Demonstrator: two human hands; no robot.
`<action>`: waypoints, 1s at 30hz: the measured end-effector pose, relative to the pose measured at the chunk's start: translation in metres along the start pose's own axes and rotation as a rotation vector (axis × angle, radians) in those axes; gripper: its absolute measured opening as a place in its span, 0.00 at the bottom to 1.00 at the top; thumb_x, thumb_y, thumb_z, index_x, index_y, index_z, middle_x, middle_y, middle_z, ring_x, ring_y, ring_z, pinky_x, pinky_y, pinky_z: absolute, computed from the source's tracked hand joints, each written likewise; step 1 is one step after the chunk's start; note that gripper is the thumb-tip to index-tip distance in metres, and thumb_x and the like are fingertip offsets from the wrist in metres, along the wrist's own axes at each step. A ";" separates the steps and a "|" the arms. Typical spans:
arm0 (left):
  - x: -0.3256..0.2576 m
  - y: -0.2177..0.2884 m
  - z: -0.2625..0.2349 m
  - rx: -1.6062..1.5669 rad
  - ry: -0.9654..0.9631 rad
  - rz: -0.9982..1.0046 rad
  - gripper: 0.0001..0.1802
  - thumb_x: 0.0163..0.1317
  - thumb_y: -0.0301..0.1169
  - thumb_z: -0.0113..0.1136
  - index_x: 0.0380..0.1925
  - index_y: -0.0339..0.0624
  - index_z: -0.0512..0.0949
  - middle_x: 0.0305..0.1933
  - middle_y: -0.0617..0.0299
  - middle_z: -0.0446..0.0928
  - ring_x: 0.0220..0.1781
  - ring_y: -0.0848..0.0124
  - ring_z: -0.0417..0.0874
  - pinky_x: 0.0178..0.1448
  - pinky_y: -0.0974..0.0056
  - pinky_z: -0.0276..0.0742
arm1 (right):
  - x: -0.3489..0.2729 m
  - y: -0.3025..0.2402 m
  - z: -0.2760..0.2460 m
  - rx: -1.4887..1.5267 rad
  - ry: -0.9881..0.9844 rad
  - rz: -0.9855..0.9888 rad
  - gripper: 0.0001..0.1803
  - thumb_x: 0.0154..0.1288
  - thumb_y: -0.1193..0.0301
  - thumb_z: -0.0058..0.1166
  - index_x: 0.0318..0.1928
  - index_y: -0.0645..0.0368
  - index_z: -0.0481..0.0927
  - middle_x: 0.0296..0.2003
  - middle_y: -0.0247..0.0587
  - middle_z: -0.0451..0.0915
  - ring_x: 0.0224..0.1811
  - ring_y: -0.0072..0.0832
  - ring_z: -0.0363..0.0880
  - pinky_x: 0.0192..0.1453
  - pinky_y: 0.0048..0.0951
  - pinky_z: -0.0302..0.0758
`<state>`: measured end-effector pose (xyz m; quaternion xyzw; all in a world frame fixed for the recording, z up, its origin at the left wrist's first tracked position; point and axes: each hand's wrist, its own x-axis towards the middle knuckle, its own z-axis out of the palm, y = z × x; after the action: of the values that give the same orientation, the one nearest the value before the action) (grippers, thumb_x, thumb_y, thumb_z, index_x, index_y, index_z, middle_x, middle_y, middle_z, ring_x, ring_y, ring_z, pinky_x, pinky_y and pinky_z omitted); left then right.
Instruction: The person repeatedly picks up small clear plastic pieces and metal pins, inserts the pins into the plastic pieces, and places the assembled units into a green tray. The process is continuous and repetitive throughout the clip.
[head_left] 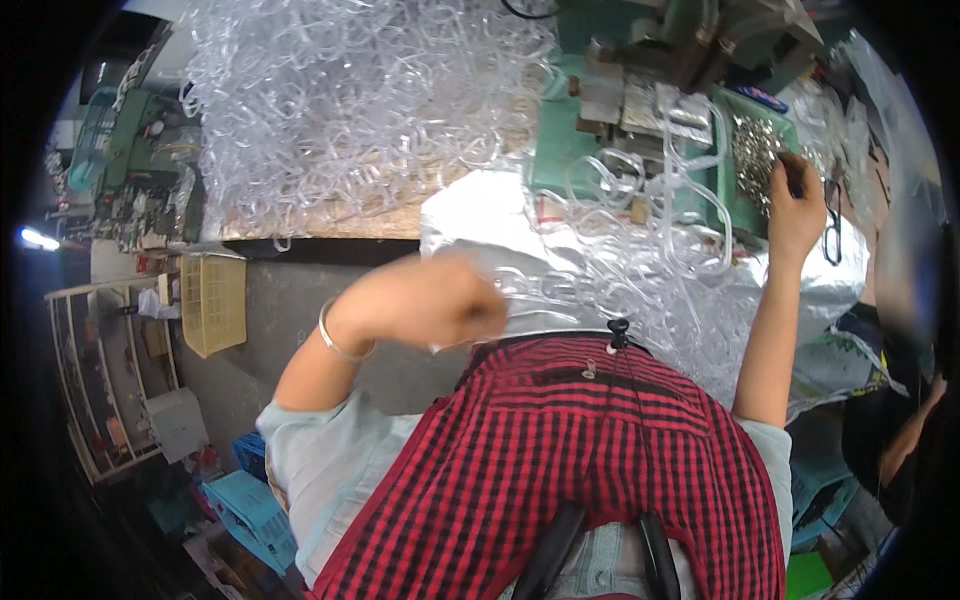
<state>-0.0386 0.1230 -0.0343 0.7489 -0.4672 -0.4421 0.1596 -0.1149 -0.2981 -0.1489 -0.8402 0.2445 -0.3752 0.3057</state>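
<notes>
My right hand (797, 208) is at the right edge of a green tray (728, 205) filled with small shiny metal pieces (756, 150). Its fingers are curled together in a pinch; anything between them is too small to make out. My left hand (430, 300), with a bangle at the wrist, hovers before my apron near the bench's front edge. Motion smears its fingers, so its grip cannot be read. Just right of it, clear plastic loops (540, 290) lie on a silvery sheet (475, 215). More clear loops (695, 215) lie near the tray.
A large heap of clear plastic loops (350, 110) covers the wooden table (370, 220) at left. A green machine (560, 155) with dark metal parts stands at the back. A yellow crate (212, 305) and a blue crate (250, 515) are on the left. Another person's arm (915, 430) shows at far right.
</notes>
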 end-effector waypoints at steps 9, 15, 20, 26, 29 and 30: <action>-0.024 -0.053 0.135 0.124 -0.108 -0.023 0.05 0.48 0.24 0.64 0.27 0.34 0.82 0.30 0.43 0.82 0.37 0.45 0.85 0.38 0.49 0.80 | 0.007 -0.029 0.019 0.092 -0.068 0.013 0.12 0.68 0.70 0.59 0.49 0.59 0.85 0.43 0.41 0.87 0.45 0.27 0.84 0.54 0.27 0.76; -0.013 -0.026 0.110 0.106 -0.164 -0.105 0.03 0.47 0.25 0.64 0.23 0.37 0.82 0.28 0.44 0.82 0.35 0.46 0.85 0.38 0.50 0.80 | 0.001 -0.021 0.010 0.043 -0.058 0.081 0.11 0.66 0.72 0.60 0.47 0.60 0.85 0.41 0.39 0.87 0.44 0.26 0.84 0.52 0.26 0.76; -0.006 -0.038 0.119 0.070 -0.233 -0.097 0.10 0.57 0.31 0.56 0.28 0.34 0.81 0.30 0.39 0.80 0.36 0.41 0.83 0.41 0.47 0.78 | -0.002 -0.051 -0.001 0.243 -0.123 0.082 0.11 0.63 0.73 0.61 0.46 0.62 0.86 0.40 0.37 0.87 0.42 0.23 0.83 0.51 0.25 0.76; -0.019 -0.038 0.114 -0.139 -0.071 -0.020 0.14 0.61 0.33 0.56 0.40 0.34 0.82 0.36 0.39 0.81 0.39 0.42 0.82 0.40 0.50 0.77 | 0.022 -0.133 0.017 0.580 -0.344 0.019 0.12 0.59 0.74 0.64 0.43 0.64 0.84 0.39 0.37 0.87 0.42 0.23 0.83 0.51 0.26 0.77; -0.014 -0.009 0.039 -0.042 -0.238 -0.028 0.12 0.61 0.30 0.58 0.41 0.35 0.82 0.39 0.40 0.82 0.40 0.45 0.83 0.40 0.53 0.78 | 0.018 -0.141 0.025 0.824 -0.264 0.020 0.20 0.56 0.78 0.63 0.51 0.65 0.79 0.38 0.38 0.86 0.42 0.23 0.83 0.51 0.27 0.77; -0.022 -0.006 0.024 -0.041 0.060 -0.217 0.11 0.60 0.27 0.58 0.41 0.36 0.82 0.40 0.42 0.83 0.40 0.46 0.84 0.41 0.53 0.78 | 0.015 -0.143 0.024 0.810 -0.245 0.040 0.21 0.56 0.78 0.63 0.52 0.65 0.77 0.38 0.38 0.86 0.42 0.23 0.83 0.51 0.26 0.76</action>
<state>-0.0590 0.1487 -0.0403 0.8045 -0.3692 -0.4436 0.1403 -0.0617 -0.2008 -0.0550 -0.6855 0.0556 -0.3324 0.6454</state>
